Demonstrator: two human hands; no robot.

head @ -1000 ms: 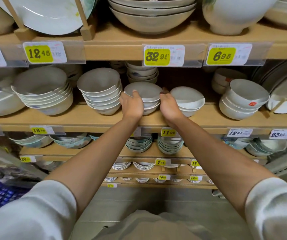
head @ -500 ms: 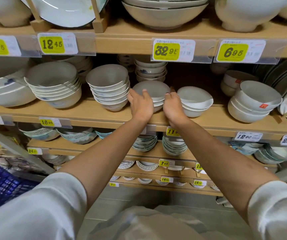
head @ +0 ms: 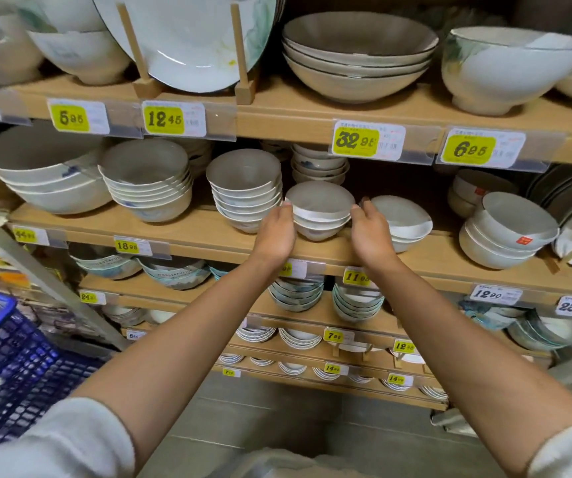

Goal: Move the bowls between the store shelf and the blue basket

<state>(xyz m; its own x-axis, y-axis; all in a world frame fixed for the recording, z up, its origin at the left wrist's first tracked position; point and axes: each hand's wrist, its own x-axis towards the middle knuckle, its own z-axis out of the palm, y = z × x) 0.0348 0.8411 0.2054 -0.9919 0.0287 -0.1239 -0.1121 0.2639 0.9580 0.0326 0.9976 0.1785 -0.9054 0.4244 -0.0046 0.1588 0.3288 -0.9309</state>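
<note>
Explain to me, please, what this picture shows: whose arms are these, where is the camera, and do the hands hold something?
No machine here: a person wears a camera on the head, so you look down along their own arms. The left hand and right hand flank a small stack of bowls on the wooden store shelf, fingertips at its rim. Whether they grip it, I cannot tell. The blue basket waits at lower left.

Pale grey sleeves point(head: 70, 439), bare forearms point(head: 181, 343)
</note>
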